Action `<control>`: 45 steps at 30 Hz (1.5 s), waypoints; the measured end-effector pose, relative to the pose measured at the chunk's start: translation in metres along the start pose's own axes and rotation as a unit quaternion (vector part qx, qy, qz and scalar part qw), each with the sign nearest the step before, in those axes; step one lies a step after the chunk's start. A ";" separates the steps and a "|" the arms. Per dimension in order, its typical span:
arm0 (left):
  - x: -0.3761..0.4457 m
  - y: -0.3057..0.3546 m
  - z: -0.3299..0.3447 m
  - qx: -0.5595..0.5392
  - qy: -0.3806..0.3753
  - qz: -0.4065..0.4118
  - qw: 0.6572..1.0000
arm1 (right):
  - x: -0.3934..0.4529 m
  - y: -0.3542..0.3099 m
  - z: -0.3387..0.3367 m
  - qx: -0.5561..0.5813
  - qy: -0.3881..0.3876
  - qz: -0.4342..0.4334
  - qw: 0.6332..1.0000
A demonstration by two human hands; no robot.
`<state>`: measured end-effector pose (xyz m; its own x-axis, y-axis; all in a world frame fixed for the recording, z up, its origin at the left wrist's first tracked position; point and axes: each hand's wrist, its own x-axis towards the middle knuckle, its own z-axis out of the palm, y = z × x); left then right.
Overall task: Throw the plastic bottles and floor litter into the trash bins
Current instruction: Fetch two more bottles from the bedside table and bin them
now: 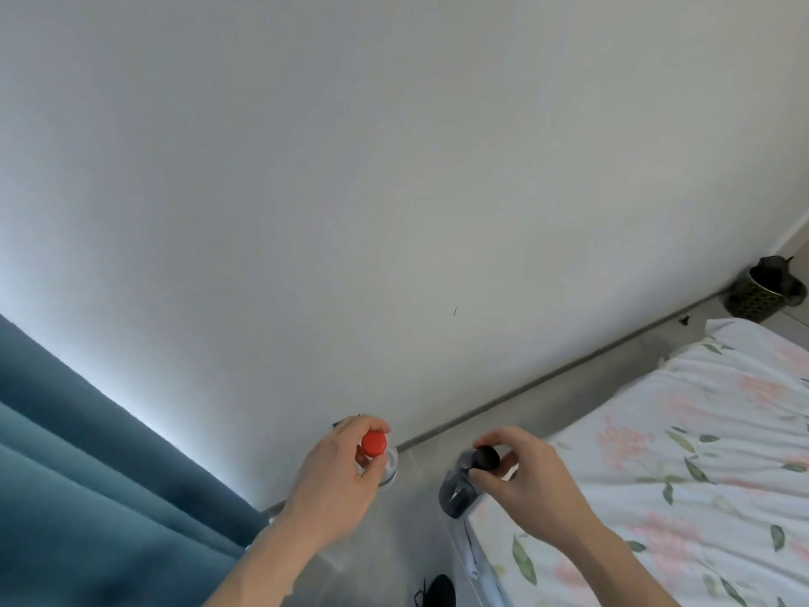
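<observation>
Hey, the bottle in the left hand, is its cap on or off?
On. The red cap sits on the neck of the clear bottle, with the left hand gripping around it.

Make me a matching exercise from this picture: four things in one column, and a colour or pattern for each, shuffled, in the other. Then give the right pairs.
Things:
1. Cap of the bottle in the left hand
2. Cap of the bottle in the right hand
3. Curtain
4. Bed sheet

Colours or patterns:
A. Teal
B. Floral on white
C. Red
D. Black

Pairs:
1-C: the red cap
2-D: the black cap
3-A: the curtain
4-B: the bed sheet
</observation>
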<state>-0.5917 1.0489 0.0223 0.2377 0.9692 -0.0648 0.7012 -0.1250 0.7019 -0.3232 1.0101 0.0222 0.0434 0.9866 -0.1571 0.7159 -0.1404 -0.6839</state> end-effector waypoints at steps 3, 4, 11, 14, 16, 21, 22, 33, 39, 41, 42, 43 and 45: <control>0.041 0.005 -0.003 0.001 -0.005 0.002 1.000 | 0.036 -0.001 -0.009 0.010 0.009 0.013 1.000; 0.055 0.008 -0.003 0.002 -0.007 0.004 1.000 | 0.047 -0.002 -0.013 0.016 0.012 0.020 1.000; 0.152 0.022 -0.003 0.011 -0.036 0.033 0.999 | 0.118 0.003 -0.042 0.037 0.023 0.065 0.997; 0.189 0.027 -0.001 0.017 -0.071 0.055 0.996 | 0.142 0.003 -0.050 0.036 0.045 0.081 0.995; 0.219 0.029 0.002 0.019 -0.089 0.077 0.993 | 0.159 0.006 -0.054 0.041 0.062 0.100 0.992; 0.293 0.048 0.013 0.028 -0.153 0.149 0.977 | 0.189 0.010 -0.061 0.073 0.131 0.159 0.976; 0.307 0.055 0.017 0.032 -0.167 0.164 0.972 | 0.192 0.010 -0.064 0.078 0.148 0.168 0.972; 0.409 0.147 0.084 0.034 -0.262 0.265 0.927 | 0.212 0.057 -0.124 0.084 0.265 0.254 0.926; 0.469 0.216 0.142 0.020 -0.283 0.282 0.916 | 0.241 0.114 -0.179 0.096 0.300 0.281 0.906; 0.492 0.245 0.170 0.020 -0.288 0.288 0.913 | 0.253 0.142 -0.203 0.109 0.309 0.288 0.900; 0.504 0.260 0.183 0.021 -0.292 0.290 0.911 | 0.259 0.156 -0.215 0.113 0.314 0.291 0.897; 0.515 0.274 0.197 0.025 -0.296 0.293 0.909 | 0.265 0.171 -0.229 0.116 0.317 0.294 0.894; 0.535 0.303 0.222 0.039 -0.306 0.298 0.903 | 0.275 0.197 -0.256 0.121 0.315 0.301 0.892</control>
<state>-0.1031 1.4820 0.0429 0.8991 0.4286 -0.0890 0.3657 -0.6237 0.6909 0.0080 1.2753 0.0271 0.8059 0.5674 -0.1688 0.2626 -0.5983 -0.7570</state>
